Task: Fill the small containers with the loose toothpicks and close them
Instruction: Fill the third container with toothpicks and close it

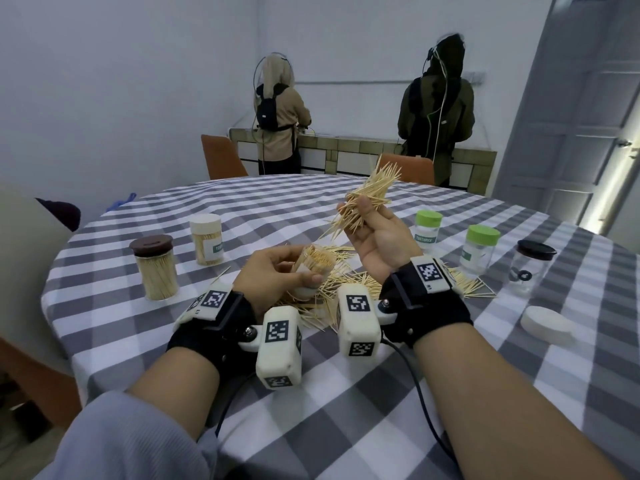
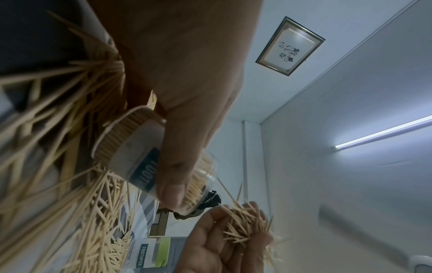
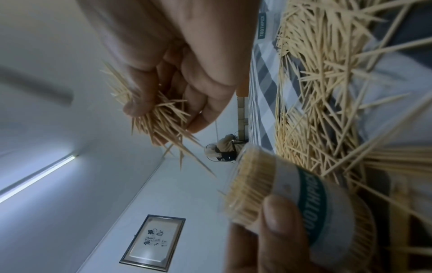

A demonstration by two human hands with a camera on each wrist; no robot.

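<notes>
Toothpicks, pale loose wooden ones, lie heaped on the grey-checked surface under both wrists; two capped jars, brown-lidded and cream-lidded, stand full at left; two green-lidded jars and a black-lidded one at right look unfilled; a loose white lid waits nearby, so plenty is left. Left hand, raised, has its grip wrapped round a clear, nearly full open jar, tilted; right hand, palm up and higher, pinches a messy bundle between thumb and fingers.
</notes>
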